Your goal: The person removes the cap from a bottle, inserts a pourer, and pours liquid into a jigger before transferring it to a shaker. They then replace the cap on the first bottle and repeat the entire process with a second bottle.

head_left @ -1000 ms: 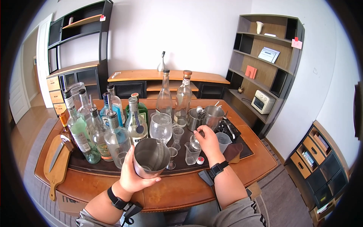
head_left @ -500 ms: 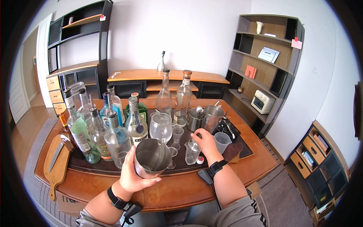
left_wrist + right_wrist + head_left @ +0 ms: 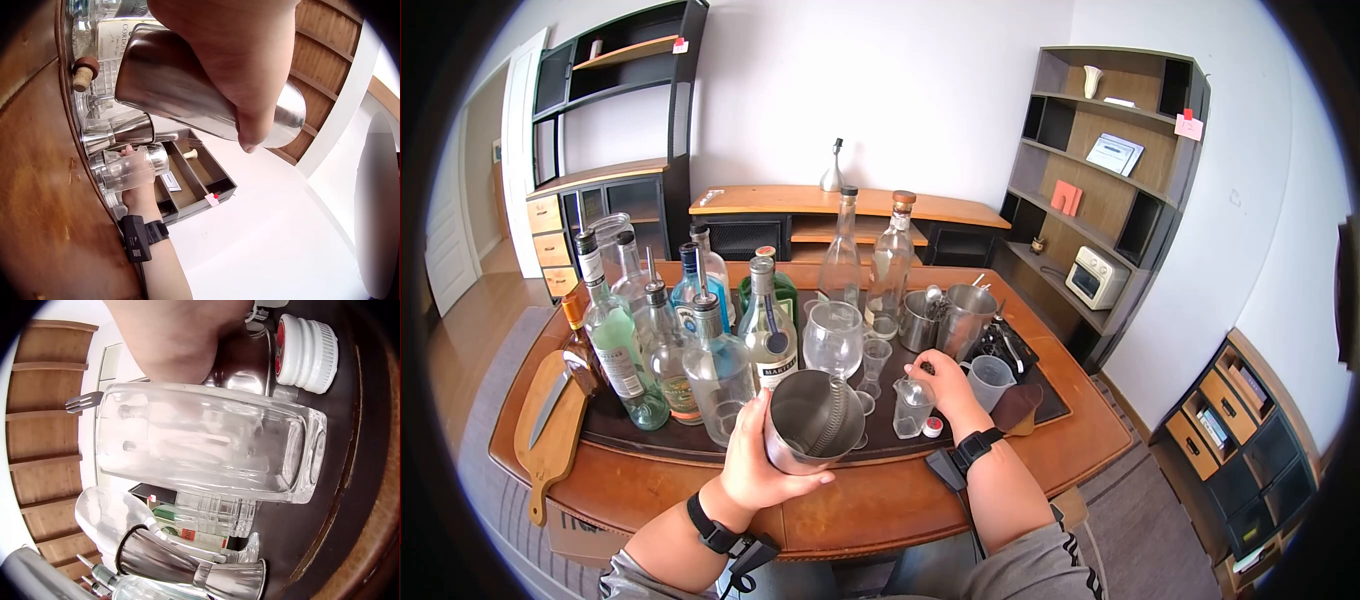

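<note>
My left hand (image 3: pixel 745 465) grips a metal shaker tin (image 3: pixel 805 460), tilted with its mouth toward the head camera. A metal spring coil (image 3: pixel 837 418) shows inside the tin. In the left wrist view the thumb lies along the tin's wall (image 3: pixel 178 84). My right hand (image 3: pixel 945 385) has bent fingers right at the top of a clear square-based glass vessel (image 3: pixel 910 418) standing on the dark mat. In the right wrist view this vessel (image 3: pixel 212 447) overlaps the hand and hides the fingertips; I cannot tell what they hold. A metal double jigger (image 3: pixel 194 572) stands beside it.
Several liquor bottles (image 3: pixel 625 365) crowd the left of the desk. A stemmed glass (image 3: pixel 832 345) stands in the middle. A measuring jug (image 3: pixel 990 378), metal tins (image 3: pixel 965 320) and a red-white cap (image 3: pixel 933 427) are near the right hand. A knife (image 3: pixel 548 410) lies on a cutting board (image 3: pixel 550 460).
My right hand has lowered a little toward the top of the glass vessel. My left hand still grips the tin, and the head view has shifted slightly.
</note>
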`<state>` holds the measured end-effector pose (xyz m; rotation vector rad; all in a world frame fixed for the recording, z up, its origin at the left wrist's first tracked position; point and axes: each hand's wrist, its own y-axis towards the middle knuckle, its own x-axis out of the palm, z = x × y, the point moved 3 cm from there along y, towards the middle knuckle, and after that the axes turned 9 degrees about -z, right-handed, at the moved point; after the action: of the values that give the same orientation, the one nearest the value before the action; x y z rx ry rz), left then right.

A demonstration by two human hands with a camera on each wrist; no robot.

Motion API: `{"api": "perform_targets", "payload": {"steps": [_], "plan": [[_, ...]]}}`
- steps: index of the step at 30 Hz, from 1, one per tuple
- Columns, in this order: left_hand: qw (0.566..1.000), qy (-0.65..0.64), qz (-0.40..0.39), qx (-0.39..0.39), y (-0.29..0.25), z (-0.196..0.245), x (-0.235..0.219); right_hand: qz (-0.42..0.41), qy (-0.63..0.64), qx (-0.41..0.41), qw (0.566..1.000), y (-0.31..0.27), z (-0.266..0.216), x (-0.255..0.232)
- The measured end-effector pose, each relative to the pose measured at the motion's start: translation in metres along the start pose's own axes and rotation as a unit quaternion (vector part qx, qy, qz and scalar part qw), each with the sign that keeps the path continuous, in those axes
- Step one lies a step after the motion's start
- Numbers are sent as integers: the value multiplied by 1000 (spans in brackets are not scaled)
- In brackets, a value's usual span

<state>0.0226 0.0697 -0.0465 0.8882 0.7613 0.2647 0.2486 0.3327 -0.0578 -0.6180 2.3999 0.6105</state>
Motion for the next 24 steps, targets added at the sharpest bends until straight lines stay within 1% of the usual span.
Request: {"api": "perform_targets", "payload": {"steps": [2, 4, 6, 7, 8, 9, 12, 13, 14, 15, 16, 18, 20, 22, 23, 24], "plan": [[1000, 4, 1, 2, 0, -1, 0, -9, 18, 2, 1000, -1, 0, -1], [1000, 8, 3, 2, 0, 0, 0, 20, 8, -13, 1000, -4, -2, -2], [1000, 9, -1, -19, -2, -1, 1, 41, -5, -22, 999, -7, -6, -5], [999, 10, -2, -30, -2, -2, 1, 49, -13, -25, 998, -11, -15, -10], [1000, 9, 0, -24, -2, -2, 0, 56, -22, -28, 998, -12, -21, -14], [1000, 8, 2, -18, 0, -1, 0, 82, -29, -64, 994, -13, -23, -18], [1000, 9, 8, -10, 1, 2, 0, 136, -45, -156, 977, -27, -54, -42], [1000, 11, 11, -7, 3, 3, -1, 157, 23, -161, 974, -28, -59, -46], [998, 58, 15, 30, 10, 11, -5, 175, 93, -166, 966, -29, -66, -50], [997, 65, 16, 32, 12, 13, -6, 135, 134, -167, 967, -36, -91, -56], [997, 71, 15, 34, 12, 15, -6, 104, 138, -182, 968, -42, -116, -59], [996, 79, 16, 33, 13, 18, -6, -2, 91, -211, 973, -60, -183, -61], [997, 73, 7, 37, 14, 18, -5, -138, 15, -179, 974, -68, -225, -56], [996, 82, 5, 44, 16, 21, -7, -131, -148, -238, 951, -75, -256, -50], [995, 84, 8, 46, 16, 21, -7, -108, -172, -289, 936, -73, -256, -45], [995, 87, 11, 47, 16, 20, -6, -110, -176, -273, 939, -72, -256, -42]]}}
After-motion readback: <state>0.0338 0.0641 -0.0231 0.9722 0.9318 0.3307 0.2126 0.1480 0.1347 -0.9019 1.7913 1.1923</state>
